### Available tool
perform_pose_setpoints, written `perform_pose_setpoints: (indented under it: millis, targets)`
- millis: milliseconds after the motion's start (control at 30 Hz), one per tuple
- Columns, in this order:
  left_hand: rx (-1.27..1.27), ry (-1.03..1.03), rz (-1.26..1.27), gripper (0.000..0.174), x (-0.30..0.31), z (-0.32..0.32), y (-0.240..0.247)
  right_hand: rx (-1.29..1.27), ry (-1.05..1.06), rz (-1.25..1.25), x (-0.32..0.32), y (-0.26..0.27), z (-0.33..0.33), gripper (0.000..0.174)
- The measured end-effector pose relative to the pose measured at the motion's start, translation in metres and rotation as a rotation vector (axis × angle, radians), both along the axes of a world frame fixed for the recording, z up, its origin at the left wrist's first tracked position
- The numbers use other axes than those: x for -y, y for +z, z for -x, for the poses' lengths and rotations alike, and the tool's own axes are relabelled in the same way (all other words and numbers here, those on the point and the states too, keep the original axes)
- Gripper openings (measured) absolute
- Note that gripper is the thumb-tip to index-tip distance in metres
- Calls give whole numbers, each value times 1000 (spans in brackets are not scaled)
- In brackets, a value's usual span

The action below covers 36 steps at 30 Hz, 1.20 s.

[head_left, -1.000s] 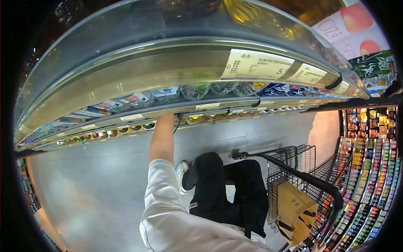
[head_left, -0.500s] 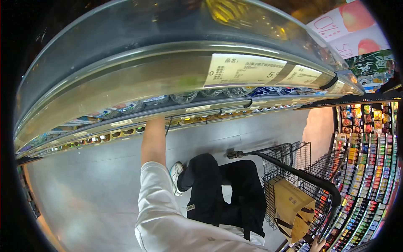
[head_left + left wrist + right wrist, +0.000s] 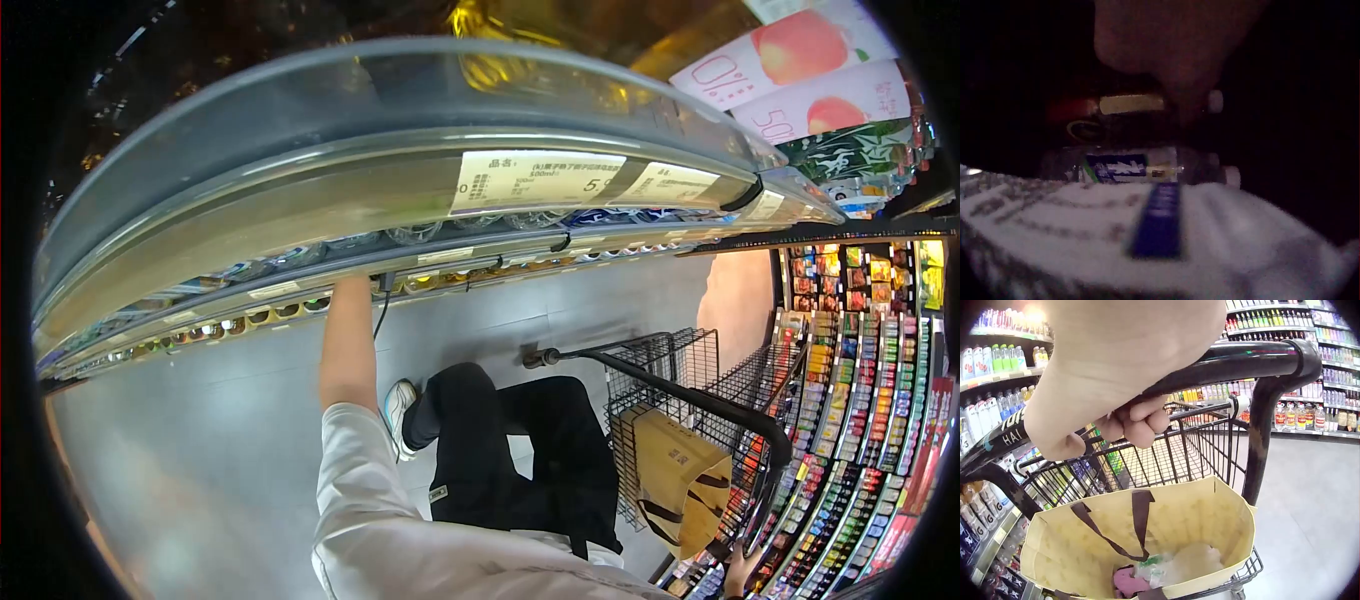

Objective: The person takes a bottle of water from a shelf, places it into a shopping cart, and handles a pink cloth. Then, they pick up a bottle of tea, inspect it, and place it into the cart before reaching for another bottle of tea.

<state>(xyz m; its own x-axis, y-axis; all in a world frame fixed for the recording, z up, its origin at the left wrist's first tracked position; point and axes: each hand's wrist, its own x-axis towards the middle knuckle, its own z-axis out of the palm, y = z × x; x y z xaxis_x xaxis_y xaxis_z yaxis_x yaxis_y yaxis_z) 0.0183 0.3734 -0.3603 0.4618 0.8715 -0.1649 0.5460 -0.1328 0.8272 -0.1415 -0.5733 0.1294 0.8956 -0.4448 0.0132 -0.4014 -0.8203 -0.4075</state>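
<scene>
My left arm [image 3: 349,345] reaches into the drinks shelf, and in the head view the hand is hidden under its front edge. In the left wrist view the left hand [image 3: 1172,40] is dark, above bottles lying sideways in the picture. Its fingers are lost in shadow around a bottle with a yellow label [image 3: 1132,104]; I cannot tell whether they hold it. Below that is a clear bottle with a blue and green label [image 3: 1117,169]. My right hand [image 3: 1129,356] grips the black handle [image 3: 1241,367] of a shopping cart, fingertips curled underneath.
A paper bag [image 3: 1204,500] with brown straps sits in the wire cart [image 3: 690,360], holding a pink item [image 3: 1130,582] and clear plastic. The shelf's curved front carries price labels [image 3: 540,180]. Stocked shelves [image 3: 850,400] stand at right, and grey floor [image 3: 200,450] lies below.
The head view has shifted, so the shelf label, cart and legs sit further left in it. My left arm stays reached into the shelf, and my right hand stays at the cart.
</scene>
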Motion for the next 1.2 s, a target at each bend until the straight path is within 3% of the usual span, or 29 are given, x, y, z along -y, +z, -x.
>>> perform_pose_setpoints:
  millis: [167,267,400,500,600,767,867,933,967,1067,1200]
  targets:
    - [53,5,34,29,31,14,14,-9,1,25,14,-5,-9,32]
    - [88,11,56,29,50,18,26,-36,-69,-32,-37,3,-21,38]
    - [136,18,61,29,70,20,38,-73,-4,-27,7,-8,-23,41]
    - [170,24,60,29,84,20,46,-126,-56,-48,-40,8,-29,43]
    - [205,39,44,29,90,22,54,-122,29,27,16,-9,-29,44]
    - [253,67,14,29,97,26,63,-119,58,108,36,-15,-29,37]
    - [288,85,3,29,103,32,72,-140,52,24,35,-13,-29,35]
    - [303,106,19,27,105,34,85,-134,82,107,48,-18,-28,34]
    - [222,104,-91,28,104,36,68,-143,71,106,53,-18,-25,34]
    - [142,110,-7,28,113,38,123,-194,-6,13,1,-1,-29,36]
    - [209,214,-193,26,115,39,106,-201,49,14,31,-9,-20,47]
